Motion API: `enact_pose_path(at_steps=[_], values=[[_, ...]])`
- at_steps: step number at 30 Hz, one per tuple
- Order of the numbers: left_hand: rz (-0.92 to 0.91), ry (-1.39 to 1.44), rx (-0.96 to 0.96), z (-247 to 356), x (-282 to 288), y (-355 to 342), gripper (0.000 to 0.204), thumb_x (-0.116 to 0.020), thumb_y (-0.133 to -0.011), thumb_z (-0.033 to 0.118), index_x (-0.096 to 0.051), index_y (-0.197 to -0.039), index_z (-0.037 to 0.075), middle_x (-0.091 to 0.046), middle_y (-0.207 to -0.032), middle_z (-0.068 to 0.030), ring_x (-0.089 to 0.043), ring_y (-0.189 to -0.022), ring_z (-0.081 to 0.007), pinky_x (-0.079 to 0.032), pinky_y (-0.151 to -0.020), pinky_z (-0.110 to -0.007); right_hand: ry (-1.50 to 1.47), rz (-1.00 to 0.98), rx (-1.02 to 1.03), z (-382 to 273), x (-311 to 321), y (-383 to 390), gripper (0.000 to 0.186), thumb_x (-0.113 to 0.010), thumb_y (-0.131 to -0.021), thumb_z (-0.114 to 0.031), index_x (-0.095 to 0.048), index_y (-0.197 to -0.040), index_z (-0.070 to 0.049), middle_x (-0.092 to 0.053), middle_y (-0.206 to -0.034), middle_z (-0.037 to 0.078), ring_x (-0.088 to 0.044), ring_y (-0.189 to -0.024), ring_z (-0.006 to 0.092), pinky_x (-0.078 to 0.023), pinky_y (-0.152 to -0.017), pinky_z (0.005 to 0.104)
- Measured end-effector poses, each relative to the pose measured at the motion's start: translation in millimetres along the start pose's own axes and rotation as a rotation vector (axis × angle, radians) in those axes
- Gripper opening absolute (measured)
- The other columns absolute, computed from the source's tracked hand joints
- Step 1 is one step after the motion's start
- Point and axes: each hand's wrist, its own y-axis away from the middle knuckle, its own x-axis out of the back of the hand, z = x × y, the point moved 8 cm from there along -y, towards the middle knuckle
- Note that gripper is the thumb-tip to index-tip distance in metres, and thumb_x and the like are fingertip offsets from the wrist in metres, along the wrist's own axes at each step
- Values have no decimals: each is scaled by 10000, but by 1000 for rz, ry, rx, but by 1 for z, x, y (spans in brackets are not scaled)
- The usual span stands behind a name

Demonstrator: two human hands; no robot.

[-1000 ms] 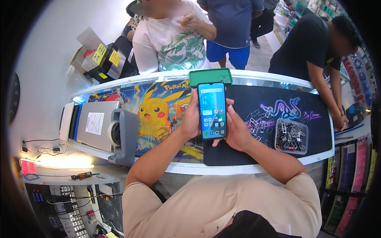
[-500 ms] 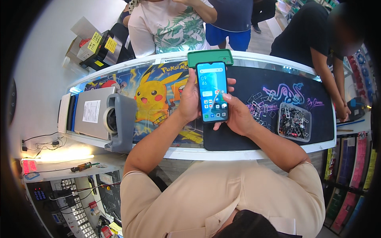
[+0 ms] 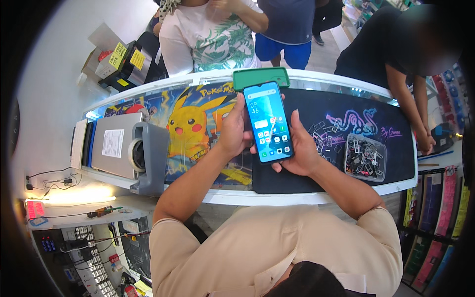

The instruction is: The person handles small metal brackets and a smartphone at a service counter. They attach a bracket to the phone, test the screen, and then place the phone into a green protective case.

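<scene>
White wall [image 3: 54,69], pale-rimmed counter [image 3: 237,198], dark mat [image 3: 316,105], both hands [image 3: 231,132] grasping lit phone [image 3: 268,123]

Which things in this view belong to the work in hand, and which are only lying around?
In use: lit smartphone; probably green phone case.

Apparently just lying about: clear plastic tub of small parts; grey tape dispenser.

White wall [image 3: 54,64], glowing tube light [image 3: 79,200]
</scene>
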Motion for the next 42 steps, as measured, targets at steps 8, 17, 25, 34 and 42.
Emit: enact_pose_path(at_steps=[8,17,25,34,42], values=[[-3,89,-31,-1,-9,2,781,-316,-1129,663,-357,-1663,94,-562,-1543,-173,-633,-1328,-261,-567,-1092,-389,53,-4,6,3,-5,2,872,-140,-1085,-759,-369,-1649,-136,-667,-1395,229,-727,-1210,341,-624,-519,299],[153,-151,-245,7,21,7,681,-324,-1161,579,-528,-1523,38,-640,-1415,-113,-634,-1237,-216,-483,-1090,-371,98,46,-15,9,12,4,911,-175,-1071,-789,-418,-1601,-89,-692,-1325,195,-753,-1123,279,-558,-475,244],[402,-581,-240,35,30,17,307,-657,-1109,269,-598,-1300,37,-665,-1116,-21,-588,-1079,-85,-481,-950,-271,432,88,-10,9,10,6,922,-196,-1066,-798,-429,-1591,-76,-688,-1349,140,-745,-1142,200,-523,-500,224],[-15,-530,-264,46,-14,-2,641,-504,-1034,264,-410,-1596,-27,-567,-1453,-152,-542,-1303,-229,-385,-1172,-384,124,87,194,-22,13,6,912,-218,-1072,-788,-410,-1606,-74,-698,-1310,211,-760,-1105,284,-553,-477,237],[144,-609,-401,38,7,-2,493,-469,-1112,324,-594,-1424,-36,-664,-1312,-120,-602,-1203,-184,-423,-1115,-353,137,59,196,-20,4,5,930,-214,-1067,-796,-391,-1625,-73,-673,-1363,259,-748,-1145,290,-614,-533,261]])
